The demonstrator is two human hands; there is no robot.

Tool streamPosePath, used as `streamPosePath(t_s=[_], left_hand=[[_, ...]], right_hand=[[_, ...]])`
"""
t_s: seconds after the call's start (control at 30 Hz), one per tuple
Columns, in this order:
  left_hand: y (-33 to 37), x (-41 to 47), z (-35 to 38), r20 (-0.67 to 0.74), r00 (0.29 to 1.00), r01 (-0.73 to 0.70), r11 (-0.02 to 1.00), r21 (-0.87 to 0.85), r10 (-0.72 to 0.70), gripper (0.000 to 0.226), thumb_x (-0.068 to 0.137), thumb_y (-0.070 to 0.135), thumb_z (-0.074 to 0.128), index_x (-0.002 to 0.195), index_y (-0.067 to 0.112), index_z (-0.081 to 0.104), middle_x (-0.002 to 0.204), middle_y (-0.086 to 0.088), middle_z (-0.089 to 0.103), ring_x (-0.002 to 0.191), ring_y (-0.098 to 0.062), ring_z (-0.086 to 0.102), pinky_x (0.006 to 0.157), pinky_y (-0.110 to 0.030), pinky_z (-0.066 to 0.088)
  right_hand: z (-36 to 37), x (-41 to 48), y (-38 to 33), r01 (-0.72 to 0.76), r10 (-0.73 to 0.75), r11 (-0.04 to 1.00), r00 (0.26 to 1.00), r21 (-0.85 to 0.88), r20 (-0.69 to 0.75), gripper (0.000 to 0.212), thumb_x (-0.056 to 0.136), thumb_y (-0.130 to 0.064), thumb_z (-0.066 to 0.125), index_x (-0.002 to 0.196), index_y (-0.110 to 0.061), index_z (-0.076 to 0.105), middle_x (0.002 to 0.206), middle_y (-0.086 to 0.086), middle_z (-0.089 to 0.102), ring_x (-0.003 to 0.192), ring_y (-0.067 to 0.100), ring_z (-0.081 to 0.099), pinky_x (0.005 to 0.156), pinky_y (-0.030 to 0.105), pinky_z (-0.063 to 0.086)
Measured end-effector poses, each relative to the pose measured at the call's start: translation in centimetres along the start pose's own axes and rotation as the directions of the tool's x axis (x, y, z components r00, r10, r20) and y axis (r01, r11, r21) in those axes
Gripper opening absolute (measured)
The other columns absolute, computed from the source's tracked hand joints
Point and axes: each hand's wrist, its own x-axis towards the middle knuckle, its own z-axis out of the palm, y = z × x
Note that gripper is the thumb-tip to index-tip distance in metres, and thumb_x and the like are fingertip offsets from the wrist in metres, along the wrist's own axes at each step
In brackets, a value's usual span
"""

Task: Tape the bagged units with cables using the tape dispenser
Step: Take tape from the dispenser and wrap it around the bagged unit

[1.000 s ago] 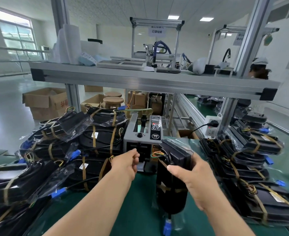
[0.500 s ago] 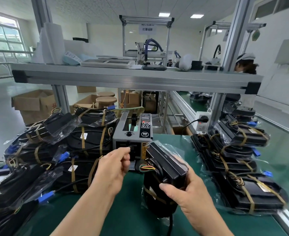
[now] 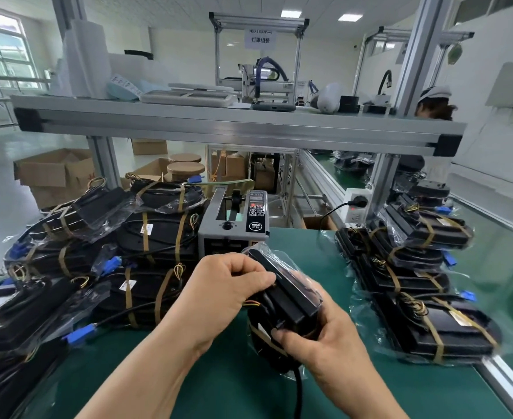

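Unit (image 3: pixel 291 303), black, clear-bagged, tan tape band (image 3: pixel 266 341), left hand (image 3: pixel 225 294), right hand (image 3: pixel 327 337), fingers curled round it

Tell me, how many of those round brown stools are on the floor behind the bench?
2. One stool shows just left of the tape dispenser; the other stool is right behind it. Others may be hidden.

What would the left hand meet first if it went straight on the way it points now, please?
The bagged unit: the left hand grips its upper end, the right hand holds it below. The tape dispenser stands behind, depth unclear.
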Motion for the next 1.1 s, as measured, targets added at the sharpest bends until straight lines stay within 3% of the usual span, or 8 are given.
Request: streamPosePath(t_s=[0.23, 0.53, 0.83, 1.1], left_hand=[[0.14, 0.05, -0.08, 0.022, 1.0, 0.008, 1.0, 0.0, -0.008, 0.013, 0.081, 0.01, 0.075, 0.069, 0.009, 0.073, 0.067, -0.003, 0.068, 0.063, -0.009, 0.062, 0.061, -0.016, 0.052], [0.44, 0.07, -0.27, 0.099, 0.995, 0.017, 0.991, -0.131, -0.004, 0.014, 0.081, 0.01, 0.073, 0.068, 0.015, 0.076, 0.072, -0.006, 0.07, 0.066, -0.01, 0.063, 0.062, -0.016, 0.052], [0.06, 0.36, -0.01, 0.033, 0.999, 0.0, 1.0, -0.019, 0.001, 0.013, 0.079, 0.011, 0.076, 0.067, 0.016, 0.075, 0.067, -0.004, 0.07, 0.061, -0.009, 0.063, 0.058, -0.016, 0.05], [-0.34, 0.26, 0.29, -0.038, 0.998, -0.038, 0.997, 0.072, 0.041, 0.018, 0.079, 0.014, 0.077, 0.063, 0.02, 0.073, 0.06, 0.001, 0.065, 0.057, -0.007, 0.061, 0.056, -0.017, 0.051]], right_hand=[[0.14, -0.2, -0.09, -0.021, 0.021, 1.0, 0.999, 0.018, 0.025, 0.069, 0.07, -0.004, 0.073, 0.12, -0.049, 0.064, 0.112, -0.002, 0.075, 0.104, 0.015, 0.071, 0.086, 0.029, 0.058], [0.06, -0.21, 0.07, 0.014, -0.016, 0.999, 0.999, 0.036, 0.032, 0.07, 0.073, 0.001, 0.071, 0.126, -0.044, 0.063, 0.118, -0.003, 0.073, 0.111, 0.013, 0.069, 0.085, 0.019, 0.053], [0.16, -0.18, 0.44, -0.007, 0.008, 1.0, 1.0, -0.017, 0.026, 0.069, 0.075, -0.004, 0.072, 0.13, -0.044, 0.059, 0.114, -0.002, 0.073, 0.103, 0.025, 0.069, 0.089, 0.038, 0.058], [0.16, -0.29, 0.14, -0.007, 0.007, 1.0, 1.0, -0.029, 0.025, 0.069, 0.073, -0.003, 0.072, 0.126, -0.047, 0.061, 0.113, -0.004, 0.073, 0.103, 0.016, 0.069, 0.087, 0.029, 0.057]])
